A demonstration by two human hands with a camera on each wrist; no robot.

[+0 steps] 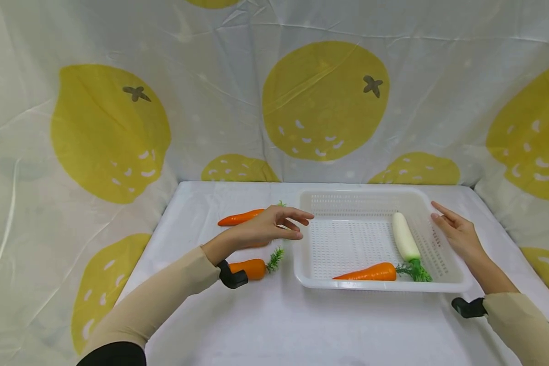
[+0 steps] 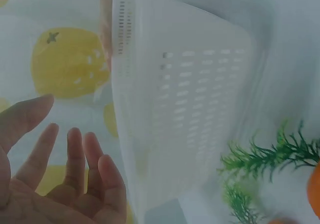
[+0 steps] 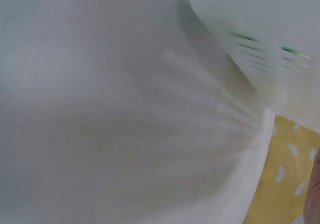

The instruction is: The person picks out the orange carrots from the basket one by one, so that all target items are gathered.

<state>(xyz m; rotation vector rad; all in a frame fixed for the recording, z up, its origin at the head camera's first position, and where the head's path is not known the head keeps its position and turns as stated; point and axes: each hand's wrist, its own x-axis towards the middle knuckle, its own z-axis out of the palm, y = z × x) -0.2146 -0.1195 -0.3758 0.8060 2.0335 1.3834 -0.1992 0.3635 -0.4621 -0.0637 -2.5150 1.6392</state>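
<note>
A white plastic basket [image 1: 357, 285] with slotted walls stands at the right of the table. In it lie a white radish [image 1: 404, 238] with green leaves and an orange carrot [image 1: 368, 273]. My left hand [image 1: 276, 223] hovers at the basket's left rim, fingers spread and loosely bent, holding nothing; the left wrist view shows the palm beside the basket wall [image 2: 200, 104]. At the right rim my right hand [image 1: 459, 236] has its fingertips and thumb against the basket's edge, fingers nearly straight. Only a sliver of that hand [image 3: 312, 194] appears in the right wrist view.
Left of the basket lie more carrots: one farther back [image 1: 240, 218], one nearer [image 1: 251, 268] with green leaves, and another partly hidden under my left hand. A lemon-print curtain [image 1: 219, 101] surrounds the white table [image 1: 302, 325] behind and at the sides.
</note>
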